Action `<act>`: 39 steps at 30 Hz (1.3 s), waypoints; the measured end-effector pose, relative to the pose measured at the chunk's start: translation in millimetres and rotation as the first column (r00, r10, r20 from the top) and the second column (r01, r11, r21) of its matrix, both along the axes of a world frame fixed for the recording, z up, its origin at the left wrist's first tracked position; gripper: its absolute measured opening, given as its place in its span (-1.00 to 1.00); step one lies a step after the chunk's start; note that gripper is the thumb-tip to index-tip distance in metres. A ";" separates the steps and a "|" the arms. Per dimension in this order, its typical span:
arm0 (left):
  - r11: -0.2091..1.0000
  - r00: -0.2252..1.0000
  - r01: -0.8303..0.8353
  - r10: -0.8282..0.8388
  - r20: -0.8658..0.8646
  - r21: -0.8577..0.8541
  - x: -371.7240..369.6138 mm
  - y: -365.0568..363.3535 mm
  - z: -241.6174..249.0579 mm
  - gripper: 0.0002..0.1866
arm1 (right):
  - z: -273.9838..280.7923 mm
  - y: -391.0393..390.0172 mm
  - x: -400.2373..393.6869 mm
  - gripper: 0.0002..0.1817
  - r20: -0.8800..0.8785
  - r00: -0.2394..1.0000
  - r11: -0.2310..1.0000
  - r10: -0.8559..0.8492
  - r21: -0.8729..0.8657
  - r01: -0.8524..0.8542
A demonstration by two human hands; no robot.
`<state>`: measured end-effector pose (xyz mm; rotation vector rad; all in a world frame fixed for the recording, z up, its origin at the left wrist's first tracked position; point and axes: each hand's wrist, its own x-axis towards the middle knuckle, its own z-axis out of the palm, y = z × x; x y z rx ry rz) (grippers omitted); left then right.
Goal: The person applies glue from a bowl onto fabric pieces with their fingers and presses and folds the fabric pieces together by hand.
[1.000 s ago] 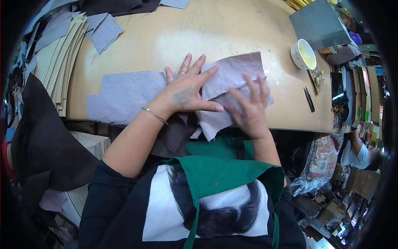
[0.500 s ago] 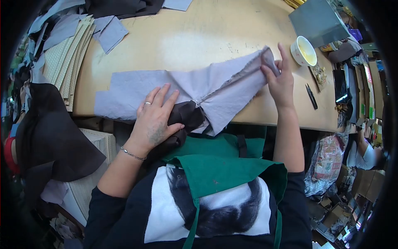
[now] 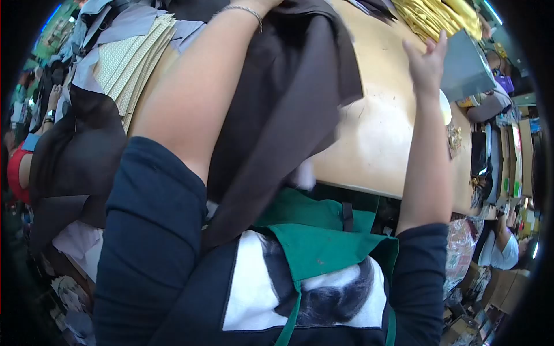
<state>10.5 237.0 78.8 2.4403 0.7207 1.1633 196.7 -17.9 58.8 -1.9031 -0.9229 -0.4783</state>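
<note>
Dark brown cloth hangs in a long sweep over the table from the top middle down to my lap, its edge blurred by motion. My left hand is at the top edge of the view at the upper end of this cloth, mostly cut off, so its fingers do not show. My right hand is raised at the upper right, fingers spread, touching no cloth. A small part of the light grey cloth shows below the dark cloth near the table's front edge.
Patterned strips lie at the upper left, above more dark cloth. A grey metal box, a partly hidden white bowl and yellow cloth are at the upper right. People's arms show at both sides.
My left hand has moved up and away, and the dark cloth is now lifted and spread over the light grey cloth. My right hand has let go of the grey cloth and risen.
</note>
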 end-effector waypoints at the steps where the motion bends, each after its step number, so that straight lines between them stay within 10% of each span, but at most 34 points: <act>1: 0.994 0.998 0.009 -0.016 0.064 0.113 -4.3 2.7 -0.9 -0.51 | -21.5 -10.1 -6.0 -0.04 -0.035 0.999 1.000 0.030 0.005 -0.030; 5: 0.888 0.951 0.284 -0.309 0.013 0.361 -65.0 -42.8 6.5 -0.58 | -90.1 -58.4 -32.3 -0.07 -0.203 0.976 0.990 -0.083 -0.126 0.058; 9: 0.779 0.733 0.623 -0.611 -0.300 -0.064 -167.1 -148.0 -21.0 -0.21 | -110.8 -75.0 -46.1 -0.15 -0.309 0.945 0.994 -0.109 -0.054 0.097; 12: 0.800 0.614 0.600 -0.446 -0.651 0.018 -190.6 -193.1 -63.0 -0.28 | -115.7 -75.2 -49.4 -0.19 -0.290 0.954 0.996 -0.082 -0.052 0.070; 15: 0.776 0.687 0.601 -0.623 -0.374 -0.189 -165.7 -164.1 -63.3 -0.55 | -124.1 -75.7 -40.6 -0.21 -0.348 0.937 0.999 -0.035 0.008 0.040; 17: 0.841 0.853 0.517 -0.521 -0.017 0.160 -133.4 -139.5 -41.0 -0.62 | -127.6 -80.4 -32.5 -0.20 -0.343 0.939 0.999 -0.034 0.007 0.038; 18: 0.915 0.856 0.327 -0.181 -0.484 0.238 -126.2 -127.7 -16.1 -0.65 | -124.4 -81.1 -33.6 -0.20 -0.354 0.934 0.999 -0.037 0.003 0.041; 19: 0.903 0.581 0.183 0.220 -0.784 0.389 -121.0 -116.6 4.9 -0.69 | -123.0 -81.4 -35.5 -0.20 -0.361 0.931 0.999 -0.048 -0.002 0.051; 21: 0.997 0.915 0.010 0.023 -0.402 0.082 -117.7 -90.2 18.6 -0.56 | -121.8 -80.2 -38.5 -0.21 -0.376 0.926 0.999 -0.043 -0.010 0.042; 23: 0.978 0.963 0.174 -0.146 -0.224 0.112 -141.9 -80.0 5.5 -0.64 | -121.4 -81.9 -35.5 -0.21 -0.346 0.937 0.999 -0.047 -0.020 0.043; 27: 0.962 0.960 -0.026 0.100 0.262 -0.273 -223.0 -141.9 -51.3 -0.78 | -122.4 -84.5 -35.1 -0.22 -0.357 0.933 0.999 -0.032 -0.008 0.031; 29: 0.776 0.952 -0.032 0.216 0.218 -0.630 -261.5 -178.5 -100.1 -0.65 | -124.0 -84.5 -34.7 -0.22 -0.399 0.917 1.000 -0.006 0.017 0.014; 34: 0.474 0.988 -0.066 0.154 0.009 -0.878 -283.4 -235.0 -160.3 -0.58 | -134.0 -83.7 -25.2 -0.23 -0.384 0.923 0.999 0.032 0.049 -0.015; 37: -0.070 0.954 0.237 0.206 0.218 -0.969 -286.1 -237.2 -135.5 -0.67 | -130.8 -84.7 -25.0 -0.23 -0.396 0.918 0.999 0.030 0.040 -0.015; 39: -0.184 0.879 0.439 0.289 0.379 -0.879 -284.9 -238.2 -113.4 -0.71 | -132.1 -84.8 -24.8 -0.23 -0.394 0.919 0.999 0.022 0.030 -0.011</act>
